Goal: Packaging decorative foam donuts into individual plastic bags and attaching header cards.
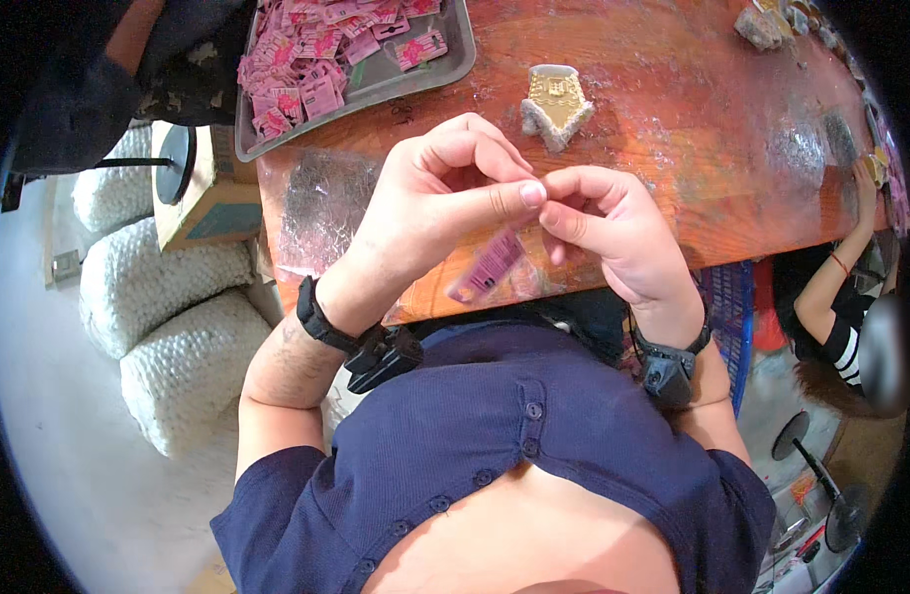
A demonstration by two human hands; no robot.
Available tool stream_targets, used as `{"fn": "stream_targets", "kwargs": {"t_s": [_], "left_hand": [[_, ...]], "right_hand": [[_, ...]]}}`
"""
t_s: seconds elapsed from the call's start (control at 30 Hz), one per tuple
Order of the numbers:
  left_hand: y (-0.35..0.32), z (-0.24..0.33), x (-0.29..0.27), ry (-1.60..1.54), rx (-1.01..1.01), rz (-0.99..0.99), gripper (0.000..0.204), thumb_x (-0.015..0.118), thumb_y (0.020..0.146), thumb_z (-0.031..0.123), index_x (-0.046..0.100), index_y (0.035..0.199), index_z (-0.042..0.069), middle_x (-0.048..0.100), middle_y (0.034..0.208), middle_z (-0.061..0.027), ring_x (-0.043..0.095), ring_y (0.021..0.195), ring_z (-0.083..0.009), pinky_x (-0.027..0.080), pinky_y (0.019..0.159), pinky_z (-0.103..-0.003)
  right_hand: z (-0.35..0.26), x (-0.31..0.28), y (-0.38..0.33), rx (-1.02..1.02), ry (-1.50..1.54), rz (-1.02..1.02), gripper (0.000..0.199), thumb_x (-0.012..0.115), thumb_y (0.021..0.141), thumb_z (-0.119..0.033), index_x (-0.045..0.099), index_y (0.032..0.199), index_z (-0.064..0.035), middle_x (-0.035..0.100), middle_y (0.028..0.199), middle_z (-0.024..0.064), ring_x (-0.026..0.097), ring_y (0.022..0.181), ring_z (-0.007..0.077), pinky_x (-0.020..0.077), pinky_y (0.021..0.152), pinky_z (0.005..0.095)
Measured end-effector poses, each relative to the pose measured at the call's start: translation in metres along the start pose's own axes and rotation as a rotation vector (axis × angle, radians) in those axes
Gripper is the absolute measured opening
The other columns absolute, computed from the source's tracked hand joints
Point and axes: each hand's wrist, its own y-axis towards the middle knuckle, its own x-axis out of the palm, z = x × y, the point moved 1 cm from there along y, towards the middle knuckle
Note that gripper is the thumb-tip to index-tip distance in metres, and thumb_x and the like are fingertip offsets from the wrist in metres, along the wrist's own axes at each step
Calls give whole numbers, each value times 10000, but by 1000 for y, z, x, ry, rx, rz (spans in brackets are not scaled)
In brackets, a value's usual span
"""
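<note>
Above the table's near edge, my left hand [440, 193] and my right hand [618, 223] meet fingertip to fingertip. Both are closed in a pinch, and what lies between the fingertips is too small to make out. A pink printed card [490, 265] hangs tilted just below them; how it is attached does not show. Beyond my fingers, a small gold piece [557, 99] with fluffy grey trim along its pointed end lies on the reddish-brown wooden table [653, 94].
At the far left, a grey metal tray [457, 61] holds many pink cards. Left of the table are a cardboard box [212, 188] and bulging white sacks [183, 371]. On the right, a co-worker's arm [831, 282] reaches onto the table, near a blue plastic crate [729, 307].
</note>
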Motion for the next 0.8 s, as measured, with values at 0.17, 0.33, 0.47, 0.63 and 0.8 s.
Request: {"fn": "stream_targets", "kwargs": {"t_s": [0.17, 0.33, 0.47, 0.63, 0.8], "left_hand": [[12, -3, 5, 96, 72, -178, 76, 763, 776, 27, 689, 773, 46, 617, 900, -47, 585, 869, -132, 468, 794, -260], [32, -14, 12, 98, 217, -374, 92, 792, 750, 44, 717, 802, 55, 626, 882, -48, 592, 871, -145, 472, 784, -268], [47, -15, 17, 166, 218, -394, 96, 796, 753, 78, 721, 811, 65, 640, 887, -49, 597, 904, -157, 467, 810, -284], [81, -16, 14, 692, 509, -451, 389, 797, 747, 237, 678, 1095, 109, 594, 1197, -132, 539, 1140, -278, 371, 1018, -406], [101, -52, -8, 1158, 505, -347, 804, 824, 705, 285, 460, 1414, 178, 398, 1432, -195, 427, 1279, -367, 374, 1054, -410]], "right_hand": [[6, -12, -7, 67, 102, 72, 148, 692, 880, -94, 677, 1002, -13, 671, 817, 24, 587, 632, 66, 470, 567, 185], [-1, -22, -19, 70, 182, 55, 91, 691, 878, -92, 622, 869, -34, 670, 759, 58, 590, 603, 57, 464, 531, 180], [8, -38, -20, 0, 251, 83, 94, 690, 880, -94, 615, 883, -38, 663, 778, 59, 583, 589, 59, 458, 521, 183], [13, -53, -28, -81, 258, 232, 83, 673, 890, -84, 623, 927, -29, 653, 790, 50, 570, 606, 58, 448, 553, 189], [3, -50, -33, -228, 139, 323, 82, 664, 895, -77, 646, 945, -14, 645, 789, 21, 534, 624, 47, 432, 569, 183]]}}
